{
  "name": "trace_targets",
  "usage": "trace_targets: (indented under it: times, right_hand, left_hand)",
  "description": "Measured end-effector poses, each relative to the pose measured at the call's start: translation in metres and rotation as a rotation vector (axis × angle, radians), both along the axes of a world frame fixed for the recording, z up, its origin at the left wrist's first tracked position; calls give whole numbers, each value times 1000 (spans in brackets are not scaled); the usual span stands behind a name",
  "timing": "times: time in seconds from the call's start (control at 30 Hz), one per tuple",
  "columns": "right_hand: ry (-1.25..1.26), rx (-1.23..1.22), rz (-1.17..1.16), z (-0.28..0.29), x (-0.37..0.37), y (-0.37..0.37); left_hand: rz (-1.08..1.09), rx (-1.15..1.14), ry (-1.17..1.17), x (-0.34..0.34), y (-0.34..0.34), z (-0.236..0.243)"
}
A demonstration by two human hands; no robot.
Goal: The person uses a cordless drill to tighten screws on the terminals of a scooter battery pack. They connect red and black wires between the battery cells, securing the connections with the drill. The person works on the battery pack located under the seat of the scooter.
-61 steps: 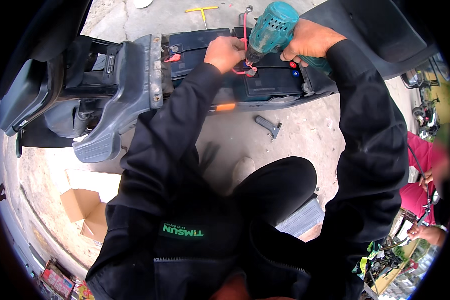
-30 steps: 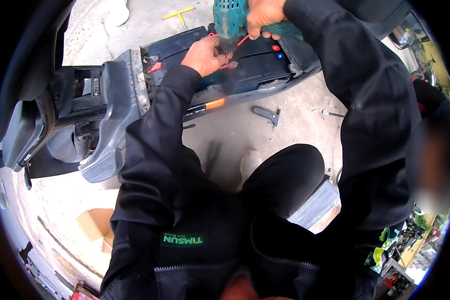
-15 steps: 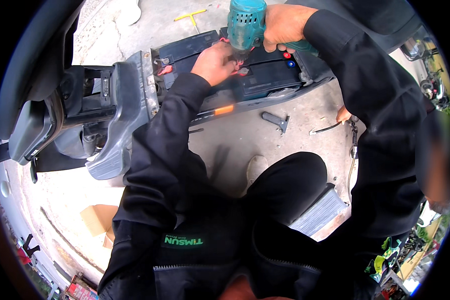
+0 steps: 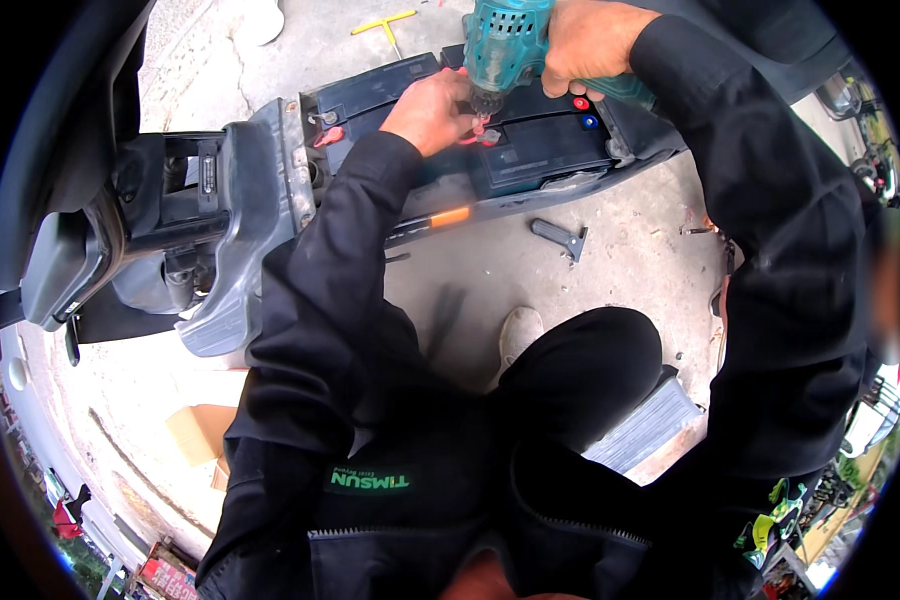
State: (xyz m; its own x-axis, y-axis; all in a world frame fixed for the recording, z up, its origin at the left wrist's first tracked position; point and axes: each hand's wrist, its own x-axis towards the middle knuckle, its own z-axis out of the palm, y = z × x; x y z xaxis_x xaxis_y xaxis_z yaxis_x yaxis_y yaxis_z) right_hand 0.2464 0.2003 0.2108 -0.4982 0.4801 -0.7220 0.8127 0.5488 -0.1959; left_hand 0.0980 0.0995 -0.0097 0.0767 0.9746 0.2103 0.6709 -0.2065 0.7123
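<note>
My right hand [image 4: 592,48] is wrapped round the handle of a teal power drill [image 4: 505,45], its chuck pointing down. Beneath the chuck are the black batteries [image 4: 545,155], side by side in a vehicle's floor bay. My left hand [image 4: 432,112] is closed at the chuck's tip, thumb and fingers pinched by a red-covered cable end [image 4: 485,133]; what lies between the fingertips is hidden. Another red terminal cover [image 4: 330,136] sits at the bay's left end. Red and blue terminals show on the battery just below my right hand.
A yellow T-handle wrench [image 4: 385,22] lies beyond the bay. On the concrete this side is a dark hand tool with a flat metal head [image 4: 560,238]. A ribbed grey panel [image 4: 645,425] rests by my knee, a cardboard box [image 4: 202,430] at left. A blurred person [image 4: 888,285] is at far right.
The drill and my right hand have shifted slightly right, while my left hand stays by the chuck. Another person's hand and a black cable at right have gone from sight near my right sleeve.
</note>
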Motion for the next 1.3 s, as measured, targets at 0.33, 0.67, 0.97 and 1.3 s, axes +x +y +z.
trace_targets:
  times: [0.33,0.67,0.97,1.3]
  right_hand:
    - [-17,31,13,1,3,0]
    - [-33,16,51,2,1,3]
    - [-20,1,45,-2,2,4]
    - [-63,-1,160,-5,-7,9]
  left_hand:
    - [-94,-146,-103,-7,10,6]
    - [-91,-220,-107,-8,14,9]
    - [-96,-142,-2,-9,12,9]
    - [-82,-226,-68,-6,10,17]
